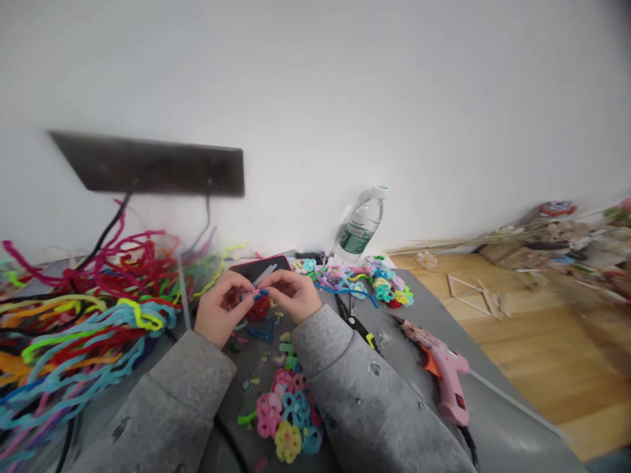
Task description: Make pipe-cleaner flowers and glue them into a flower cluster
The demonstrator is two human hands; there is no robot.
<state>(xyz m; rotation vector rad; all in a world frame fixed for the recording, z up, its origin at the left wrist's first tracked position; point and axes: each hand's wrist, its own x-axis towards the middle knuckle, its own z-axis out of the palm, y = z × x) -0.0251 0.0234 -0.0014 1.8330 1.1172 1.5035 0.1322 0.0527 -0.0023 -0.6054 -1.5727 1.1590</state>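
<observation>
Nearest, at six o'clock, lie fuzzy flowers (270, 414). Beyond, at the dial's centre, left hand (223, 307) and right hand (296, 294) pinch a small pinkish piece (255, 291); it looks light, soft, crushable, best held gently by its ends. Two o'clock: a bottle (361, 226).

The single head-worn view looks forward and down, close above the bare left hand (220, 314) and bare right hand (298, 295), across the flat grey desk (503, 440) toward the plain white wall (315, 98).
</observation>
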